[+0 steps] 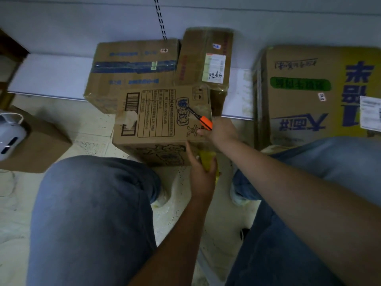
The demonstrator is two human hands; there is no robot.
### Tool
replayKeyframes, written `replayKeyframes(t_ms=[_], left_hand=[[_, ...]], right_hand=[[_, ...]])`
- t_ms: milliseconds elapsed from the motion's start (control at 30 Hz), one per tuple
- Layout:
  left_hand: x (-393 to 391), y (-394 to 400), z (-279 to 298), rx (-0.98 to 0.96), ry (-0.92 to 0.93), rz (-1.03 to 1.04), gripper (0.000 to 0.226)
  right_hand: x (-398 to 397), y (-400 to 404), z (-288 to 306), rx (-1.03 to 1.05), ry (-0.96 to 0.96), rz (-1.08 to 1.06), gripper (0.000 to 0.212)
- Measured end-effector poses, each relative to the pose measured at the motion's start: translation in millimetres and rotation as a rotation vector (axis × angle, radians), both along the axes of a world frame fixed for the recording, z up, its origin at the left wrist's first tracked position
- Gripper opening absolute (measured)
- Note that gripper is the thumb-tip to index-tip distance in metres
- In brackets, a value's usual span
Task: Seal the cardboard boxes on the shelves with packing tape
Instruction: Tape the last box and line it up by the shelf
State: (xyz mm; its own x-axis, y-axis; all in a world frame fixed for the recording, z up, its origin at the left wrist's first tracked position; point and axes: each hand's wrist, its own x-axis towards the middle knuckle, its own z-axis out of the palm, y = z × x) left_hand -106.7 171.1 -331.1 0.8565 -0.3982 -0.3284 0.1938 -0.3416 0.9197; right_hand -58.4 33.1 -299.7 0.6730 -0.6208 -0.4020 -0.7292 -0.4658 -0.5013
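Note:
A small printed cardboard box point(156, 120) stands on the floor between my knees, in front of the low white shelf point(49, 75). My right hand point(220, 131) grips orange-handled scissors point(201, 118) whose dark blades lie over the box's top near its right edge. Just below the box's front right corner, my left hand point(201, 174) holds a yellowish roll of packing tape point(208, 161). On the shelf behind lie a flat taped box point(132, 67) and a box with a white label point(206, 58).
A large yellow and brown carton point(317, 93) stands at the right. A brown box point(39, 145) with a white device point(10, 135) on it sits on the floor at left. My knees in blue jeans fill the foreground over the pale tiled floor point(92, 124).

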Motion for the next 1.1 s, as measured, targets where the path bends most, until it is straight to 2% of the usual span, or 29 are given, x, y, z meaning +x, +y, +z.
replayKeyframes(t_ms=[100, 200, 333, 400, 467, 500, 533, 600, 633, 733, 833, 967, 1100], left_hand=[[-11.1, 2.7, -4.9, 0.034, 0.210, 0.157, 0.050], [-6.8, 3.7, -12.9, 0.019, 0.304, 0.074, 0.003], [0.7, 7.6, -19.2, 0.016, 0.363, 0.112, 0.010], [0.7, 11.2, -19.6, -0.028, 0.423, 0.151, 0.013], [0.6, 14.6, -23.6, -0.045, 0.457, 0.155, 0.014], [0.8, 15.4, -23.3, -0.050, 0.467, 0.141, 0.013], [1.7, 17.2, -22.5, -0.065, 0.481, 0.121, 0.011], [4.1, 23.7, -19.0, -0.053, 0.500, 0.051, 0.009], [5.1, 29.3, -18.5, -0.018, 0.522, 0.024, 0.011], [9.4, 47.4, -22.7, 0.077, 0.647, 0.097, 0.007], [9.6, 54.5, -25.2, 0.086, 0.641, 0.154, 0.008], [13.8, 47.6, -16.1, 0.094, 0.641, 0.089, 0.007], [24.8, 51.8, -6.9, 0.230, 0.559, 0.007, 0.017]], right_hand=[[-2.4, 1.2, 3.0, 0.007, 0.006, 0.028, 0.042], [-3.6, 0.5, 8.6, -0.008, 0.010, 0.087, 0.042], [-19.8, 2.1, 37.7, -0.193, 0.113, 0.261, 0.044], [-35.4, 9.0, 60.1, -0.370, 0.066, 0.347, 0.042], [-54.0, 17.6, 72.0, -0.499, 0.031, 0.452, 0.029], [-64.6, 18.6, 66.0, -0.489, 0.093, 0.528, 0.021], [-74.7, 17.0, 53.8, -0.409, 0.233, 0.584, 0.015], [-92.2, 5.6, 26.3, -0.215, 0.538, 0.506, 0.019], [-98.6, -1.5, 18.1, -0.180, 0.599, 0.416, 0.021], [-101.9, -15.9, 12.1, -0.194, 0.612, 0.305, 0.021], [-98.5, -12.1, 27.0, -0.140, 0.657, 0.407, 0.024], [-99.8, -10.3, 55.0, -0.289, 0.715, 0.502, 0.019], [-88.9, -9.5, 63.4, -0.311, 0.527, 0.293, 0.019]])
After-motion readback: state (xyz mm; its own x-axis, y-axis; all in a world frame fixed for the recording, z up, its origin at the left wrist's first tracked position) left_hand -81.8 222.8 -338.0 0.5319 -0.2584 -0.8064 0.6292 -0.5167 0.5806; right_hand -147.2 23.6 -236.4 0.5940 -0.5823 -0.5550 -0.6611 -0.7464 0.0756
